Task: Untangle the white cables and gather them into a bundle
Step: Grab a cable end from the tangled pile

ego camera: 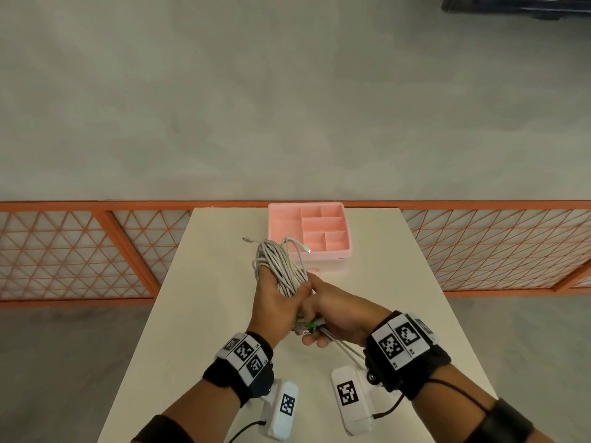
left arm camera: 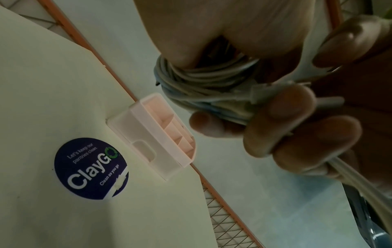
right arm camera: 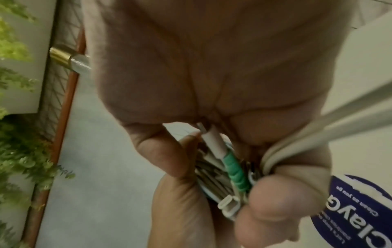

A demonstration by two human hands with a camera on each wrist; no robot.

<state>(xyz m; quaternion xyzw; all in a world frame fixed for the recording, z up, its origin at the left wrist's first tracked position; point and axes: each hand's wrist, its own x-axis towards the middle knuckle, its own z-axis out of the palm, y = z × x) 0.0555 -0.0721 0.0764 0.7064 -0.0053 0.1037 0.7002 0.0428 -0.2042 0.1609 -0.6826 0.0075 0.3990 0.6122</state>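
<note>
A coil of white cables (ego camera: 279,266) is held up above the table's middle. My left hand (ego camera: 276,303) grips the coil's near part, its fingers (left arm camera: 282,107) curled round the strands (left arm camera: 203,83). My right hand (ego camera: 335,314) grips the near end of the same bundle, where connector ends and a green-wrapped piece (ego camera: 311,327) stick out. In the right wrist view that green wrap (right arm camera: 235,172) and white plugs (right arm camera: 228,203) sit between the fingers, and loose cable ends (right arm camera: 350,115) trail toward the wrist. Two connector tips (ego camera: 307,250) poke out at the coil's far end.
A pink divided organizer tray (ego camera: 347,243) stands at the table's far edge, just behind the coil. The cream table (ego camera: 198,314) carries a round blue sticker (left arm camera: 91,169). An orange mesh fence (ego camera: 80,251) runs behind the table. Plants (right arm camera: 12,151) show at the left of the right wrist view.
</note>
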